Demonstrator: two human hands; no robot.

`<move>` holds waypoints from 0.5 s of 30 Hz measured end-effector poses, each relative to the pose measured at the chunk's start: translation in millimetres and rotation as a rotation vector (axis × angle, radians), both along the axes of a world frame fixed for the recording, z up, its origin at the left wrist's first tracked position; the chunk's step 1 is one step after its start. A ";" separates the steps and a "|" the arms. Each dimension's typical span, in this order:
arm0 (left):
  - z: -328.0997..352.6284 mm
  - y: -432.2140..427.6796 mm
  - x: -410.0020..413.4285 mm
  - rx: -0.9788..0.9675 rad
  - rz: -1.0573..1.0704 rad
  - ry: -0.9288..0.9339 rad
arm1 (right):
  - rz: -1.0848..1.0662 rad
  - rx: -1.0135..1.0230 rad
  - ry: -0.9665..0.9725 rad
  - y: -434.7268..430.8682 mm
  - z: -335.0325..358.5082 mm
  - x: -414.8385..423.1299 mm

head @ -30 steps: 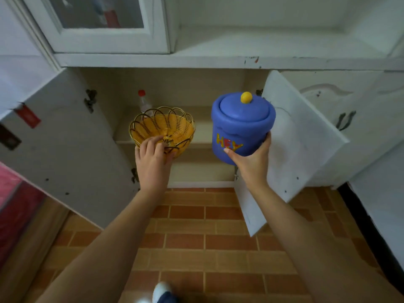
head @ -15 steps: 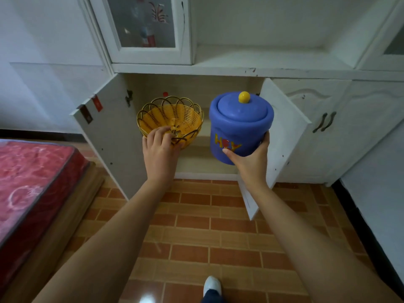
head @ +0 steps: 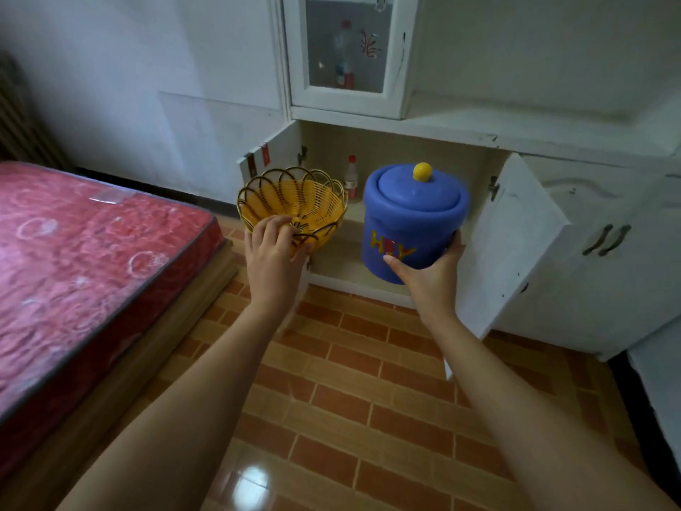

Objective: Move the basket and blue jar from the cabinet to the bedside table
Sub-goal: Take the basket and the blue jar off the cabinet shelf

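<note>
Yellow woven plastic inside a scalloped dark wire frame makes up the basket [head: 293,206], which the left hand [head: 274,258] holds up in the air in front of the open cabinet [head: 479,136]; the fingers [head: 271,230] curl over the near rim and press into the bowl, while the thumb is hidden below; the basket tilts slightly toward the camera so its inside shows; just beside it on the right, not touching, is the blue jar [head: 414,223], upright with its lid on and a yellow knob [head: 422,171] on top; yellow and red letters reading HEY sit low on its front; the right hand [head: 429,274] cups the jar from beneath and behind, thumb [head: 396,260] lying against the front near the letters, fingers wrapped around the far right side; both things are held clear of the cabinet shelf, over the brick-patterned floor [head: 368,400]; behind them the lower compartment stands open, its right door [head: 512,245] swung out and its left door [head: 271,153] swung back; a small bottle with a red cap [head: 352,175] stands on the shelf inside, seen between basket and jar; a red mattress [head: 84,260] on a wooden frame fills the left side; the bedside table is not in view
</note>
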State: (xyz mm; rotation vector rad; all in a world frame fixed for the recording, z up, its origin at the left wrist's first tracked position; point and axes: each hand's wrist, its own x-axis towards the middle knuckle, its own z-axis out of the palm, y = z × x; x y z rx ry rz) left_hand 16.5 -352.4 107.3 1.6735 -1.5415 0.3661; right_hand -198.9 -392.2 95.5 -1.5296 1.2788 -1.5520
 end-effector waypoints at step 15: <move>-16.8 167.7 105.7 -0.045 0.518 -0.009 | 0.525 -0.089 0.038 55.1 -5.1 139.6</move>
